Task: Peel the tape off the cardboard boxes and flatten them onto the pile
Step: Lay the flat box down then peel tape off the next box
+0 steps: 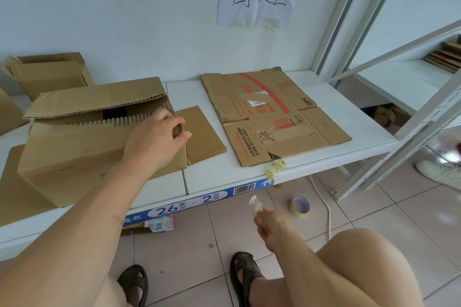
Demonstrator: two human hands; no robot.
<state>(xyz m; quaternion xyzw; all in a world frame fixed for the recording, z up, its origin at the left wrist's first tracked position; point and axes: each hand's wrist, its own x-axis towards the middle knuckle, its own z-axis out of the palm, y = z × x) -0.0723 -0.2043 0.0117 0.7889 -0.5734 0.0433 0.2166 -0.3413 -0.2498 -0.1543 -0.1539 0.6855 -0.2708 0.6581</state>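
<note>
A plain brown cardboard box [82, 147] sits at the front left of the white shelf [219, 172], its long axis running left to right along the shelf's front edge; the top flaps stand partly open, showing corrugated edges and a dark gap inside, and one side flap lies flat on the shelf, pointing right. The left hand [157, 137] rests on the box's upper right corner, fingers curled over the edge and gripping it. To the right, near the shelf's right end, a flattened box [274, 117] lies spread out — printed in orange, with a torn patch near its middle — its long axis running from the wall toward the front edge. A wad of peeled tape [275, 169] hangs at the front edge just by its near corner. The right hand [270, 225] is below the shelf, over the tiled floor, fingers pinching a crumpled strip of clear tape [255, 203]. A tape roll [300, 207] lies on the floor nearby — another open box [50, 75] stands at the back left against the wall.
</note>
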